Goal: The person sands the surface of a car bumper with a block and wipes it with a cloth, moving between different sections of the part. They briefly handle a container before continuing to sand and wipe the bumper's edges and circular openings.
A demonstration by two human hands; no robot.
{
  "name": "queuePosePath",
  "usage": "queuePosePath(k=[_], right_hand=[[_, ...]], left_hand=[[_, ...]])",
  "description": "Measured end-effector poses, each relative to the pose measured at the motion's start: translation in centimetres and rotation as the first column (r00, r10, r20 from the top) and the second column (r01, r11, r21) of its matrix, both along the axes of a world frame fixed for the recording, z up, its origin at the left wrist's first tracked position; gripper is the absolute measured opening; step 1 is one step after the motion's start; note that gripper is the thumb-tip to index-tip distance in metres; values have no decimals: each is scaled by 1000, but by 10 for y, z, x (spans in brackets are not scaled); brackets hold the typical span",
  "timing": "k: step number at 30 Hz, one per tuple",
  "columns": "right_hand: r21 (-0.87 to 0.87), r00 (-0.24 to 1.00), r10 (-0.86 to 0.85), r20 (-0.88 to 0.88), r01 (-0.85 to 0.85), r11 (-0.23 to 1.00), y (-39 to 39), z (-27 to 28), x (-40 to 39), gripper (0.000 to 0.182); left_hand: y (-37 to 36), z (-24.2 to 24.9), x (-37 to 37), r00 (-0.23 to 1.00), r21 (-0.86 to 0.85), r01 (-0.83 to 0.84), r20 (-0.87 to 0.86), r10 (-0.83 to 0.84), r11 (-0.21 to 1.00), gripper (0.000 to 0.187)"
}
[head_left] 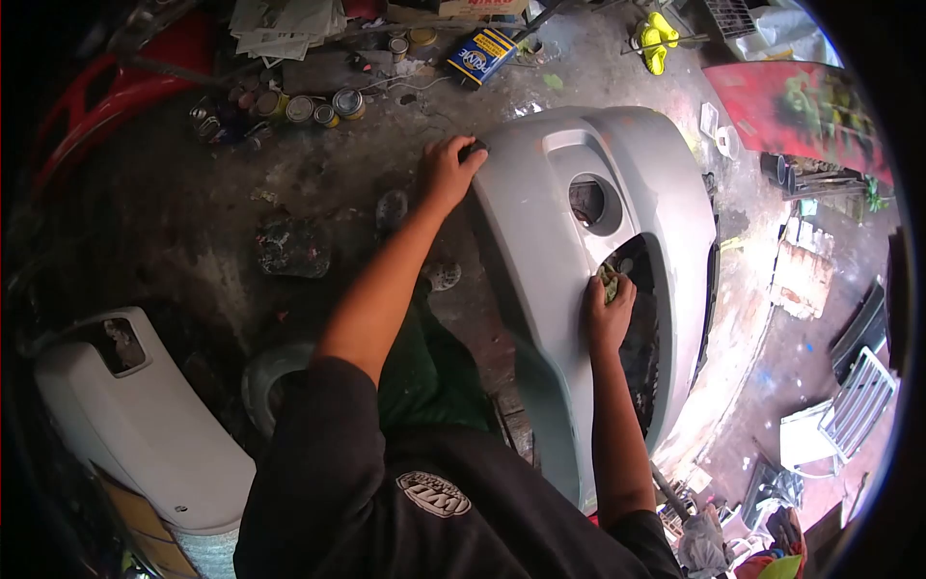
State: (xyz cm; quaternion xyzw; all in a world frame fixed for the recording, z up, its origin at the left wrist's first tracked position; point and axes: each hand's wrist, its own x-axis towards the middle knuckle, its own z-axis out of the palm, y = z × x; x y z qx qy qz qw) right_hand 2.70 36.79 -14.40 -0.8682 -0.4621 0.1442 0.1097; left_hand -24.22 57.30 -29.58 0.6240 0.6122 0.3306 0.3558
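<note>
In front of me lies a grey car bumper [540, 251] with a round fog-lamp hole and a large dark opening. At its left edge is my left hand [449, 174], fingers closed round a small dark block [471, 150] pressed near the bumper's corner. What kind of block it is I cannot make out. My right hand [610, 307] is at the rim of the large opening, gripping a crumpled yellow-green cloth [609, 281]. The fingers partly cover the cloth.
Several paint cans [348, 102] and a blue-yellow tin [481, 55] stand on the floor at the back. Another pale bumper [145, 425] lies at left. Red panels [801, 111] are at the far right and left. A white chair [854, 405] lies at right.
</note>
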Motion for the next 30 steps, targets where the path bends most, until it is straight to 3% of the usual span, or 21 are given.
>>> queuePosePath(k=[1,5,6,9,13,14,17,20,24,28,30], right_hand=[[-1,1000,1,3,-1,1000,1,0,0,42],[2,1000,6,2,-6,1000,1,2,-2,41],[3,1000,5,0,-5,1000,2,2,-2,41],[-8,1000,-3,-5,3,1000,2,5,-5,41],[3,1000,1,13,-1,1000,2,1,-2,40],[7,1000,4,11,-4,1000,2,0,-1,40],[11,1000,11,-1,-11,1000,0,2,-4,39],[18,1000,21,0,-21,1000,1,1,-2,39],[-25,1000,-14,5,14,1000,1,3,-2,40],[1,1000,23,18,-23,1000,0,1,-3,40],[-11,1000,7,-5,-7,1000,-2,2,-3,40]], left_hand=[[9,-1,-1,1000,-89,-13,-23,11,996,37],[-25,12,8,998,181,-22,-52,32,983,40],[-27,26,8,997,138,13,-78,-2,990,42],[10,-6,9,999,5,-32,16,31,999,43],[41,-15,15,984,36,-50,-169,55,998,42],[27,-12,21,988,116,-72,-125,87,991,39],[-31,38,27,992,176,39,-126,-17,984,36],[-43,49,26,993,248,116,-43,-109,962,35],[25,2,24,996,131,-40,-78,50,991,35],[-27,29,38,995,293,98,-24,-95,951,38],[-73,50,40,975,282,210,8,-221,936,42]])
